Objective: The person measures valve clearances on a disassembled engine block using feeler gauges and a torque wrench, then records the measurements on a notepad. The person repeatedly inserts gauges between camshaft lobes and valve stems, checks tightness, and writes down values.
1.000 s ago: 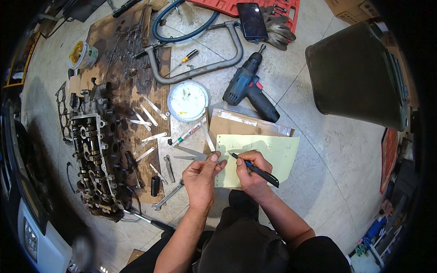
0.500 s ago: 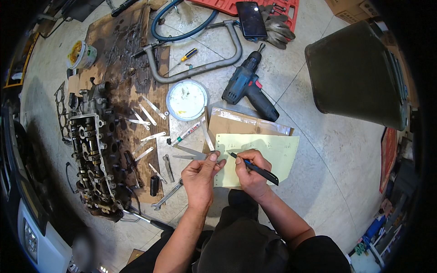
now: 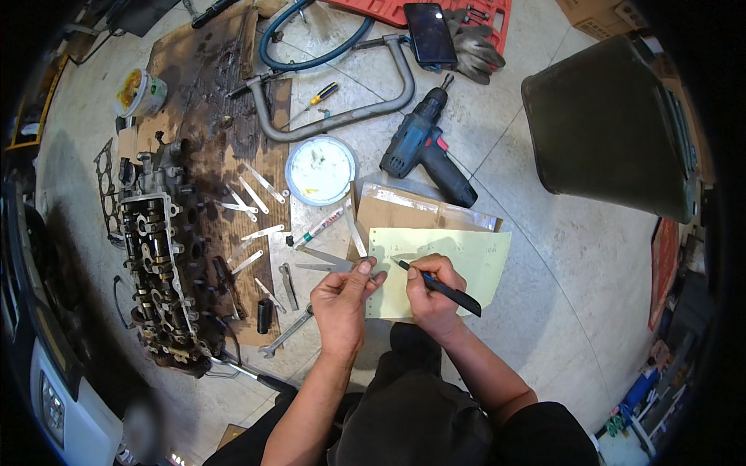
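My right hand (image 3: pixel 435 299) grips a black pen (image 3: pixel 454 294), its tip on a pale yellow sheet of paper (image 3: pixel 486 268) with faint handwriting along the top. Beneath the sheet lies a piece of cardboard (image 3: pixel 431 208) with clear tape on it. My left hand (image 3: pixel 339 311) pinches the joined ends of several fanned feeler gauge blades (image 3: pixel 356 235) at the paper's left edge. A white and green paint marker (image 3: pixel 320 227) lies just beyond the blades. More loose metal blades (image 3: pixel 252 194) are scattered on the stained cardboard to the left.
An engine cylinder head (image 3: pixel 159 264) with camshafts stands at left. Nearby are a combination wrench (image 3: pixel 289 330), a round white lid (image 3: pixel 320 171), a large C-shaped metal tool (image 3: pixel 342 124), a cordless drill (image 3: pixel 423 147), a phone (image 3: pixel 430 35) and gloves (image 3: pixel 475 54). A dark bin (image 3: pixel 606 128) stands right.
The pen and my right hand have shifted slightly to the right across the paper. My left hand keeps its hold on the feeler gauge blades.
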